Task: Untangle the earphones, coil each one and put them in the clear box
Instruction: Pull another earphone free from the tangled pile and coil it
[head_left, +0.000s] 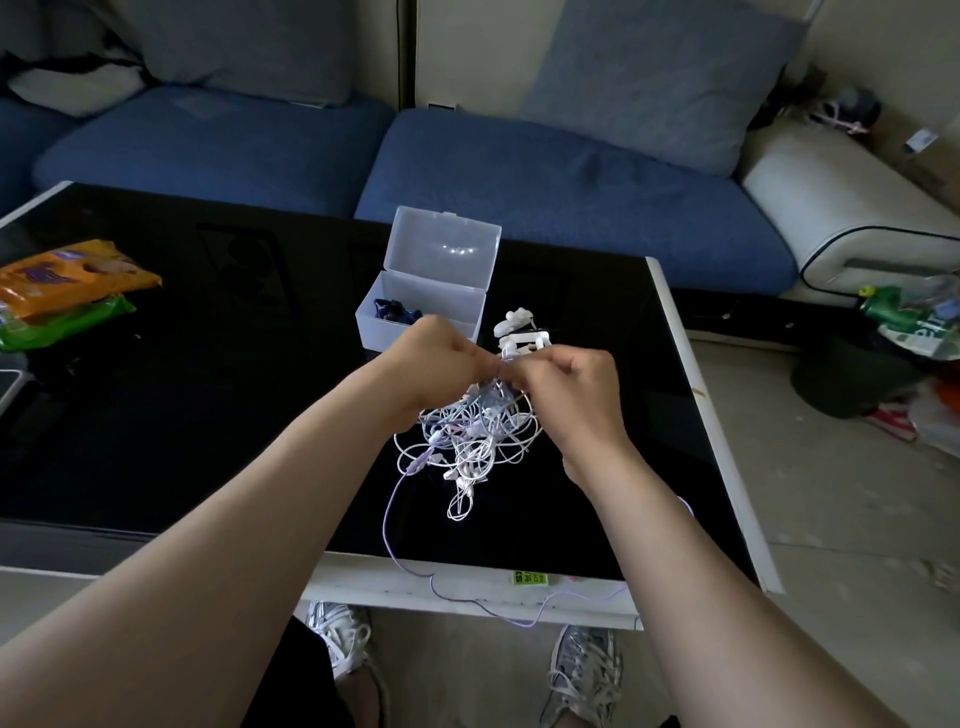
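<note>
Tease out a single strand at a time from the tangled clump of white and lilac earphone cables (467, 441), just in front of the clear plastic box with raised hinged lid (421, 312); ease rather than yank, to avoid tightening knots. Left hand (441, 358) and right hand (566, 384) both curled, fingertips nearly meeting, pinching cable at the clump's top. Inside the box, seemingly a dark blue coiled earphone (395, 310).

Our glossy black counter (208, 415), white-rimmed, clear box (441, 249) open toward its far side — a white piece (511, 325) just beside it, tangled earphones (467, 441) nearer us, orange packet (67, 275) overlapping green packet (72, 325) at left.
</note>
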